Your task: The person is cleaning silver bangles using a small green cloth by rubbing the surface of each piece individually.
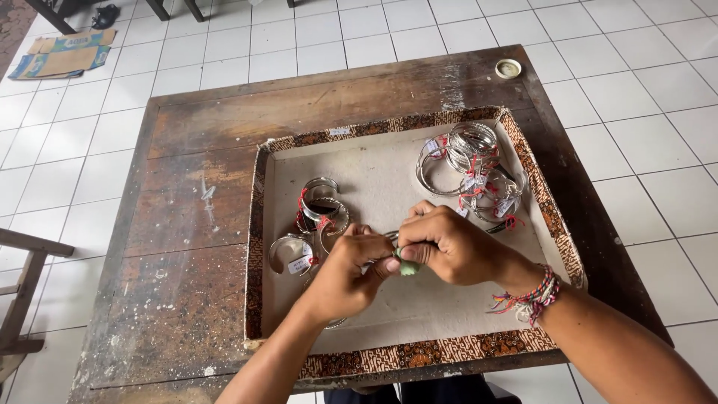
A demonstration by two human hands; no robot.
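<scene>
Over tray [389, 355], hands [396, 258] w/ bangle [390, 236], bracelets [471, 168] nearby

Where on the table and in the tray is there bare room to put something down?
Free: the wooden table left of the tray, and its far strip up to the small round lid. Inside the tray, the middle between the left bracelets and the right bangle pile. Crowded: both piles, and where the left hand and right hand meet.
</scene>
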